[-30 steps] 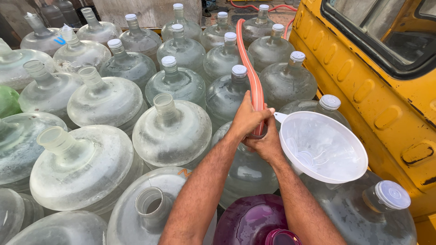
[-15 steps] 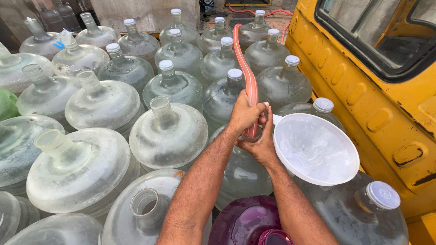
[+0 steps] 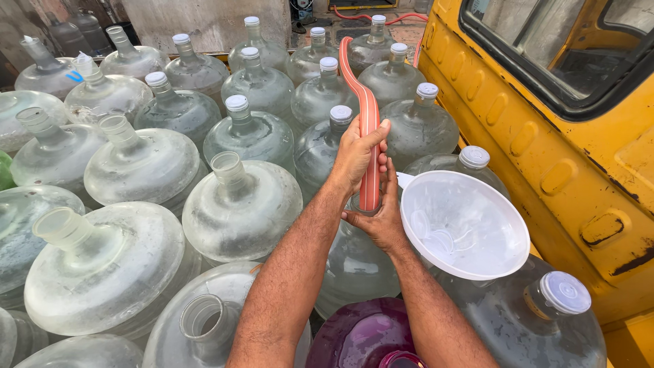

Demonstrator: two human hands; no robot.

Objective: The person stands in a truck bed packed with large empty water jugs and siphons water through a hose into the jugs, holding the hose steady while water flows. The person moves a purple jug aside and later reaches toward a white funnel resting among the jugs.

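Here, the orange hose (image 3: 368, 129) is the landmark. Its long axis runs nearly upright, curving away above toward the capped jugs behind; its lower end enters the open neck of a clear water jug (image 3: 357, 262) directly below. The left hand (image 3: 357, 153) is wrapped fully around the hose, thumb over its front, above the jug mouth. The right hand (image 3: 381, 218) sits just beneath, fingers curled loosely about the hose end and jug neck; whether it grips firmly cannot be told. A white funnel (image 3: 464, 225) lies just right of the hose, and the yellow vehicle (image 3: 545, 150) lies further right.
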